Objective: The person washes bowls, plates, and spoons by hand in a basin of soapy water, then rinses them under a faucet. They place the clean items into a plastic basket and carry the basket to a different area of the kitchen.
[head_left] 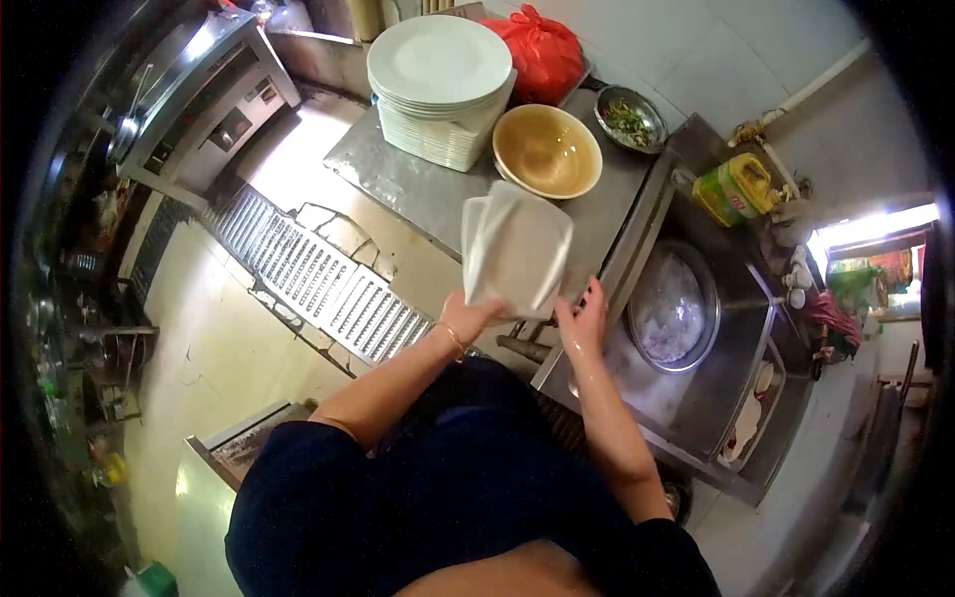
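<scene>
My left hand (476,314) is closed on the near edge of a small stack of white square plates (519,254), held tilted in front of my body beside the steel table's edge. The plates are slightly fanned out at the left. At their lower right corner is my right hand (585,320), its thumb close to the plate edge and its fingers apart. A cream-coloured bowl (547,151) stands on the table just beyond the plates.
Tall stacks of white plates (438,62), a red plastic bag (542,52) and a metal bowl of food scraps (631,119) stand on the steel table (383,164). Right of it, a steel sink holds a round basin (673,306) with suds. A yellow-green container (734,189) sits behind.
</scene>
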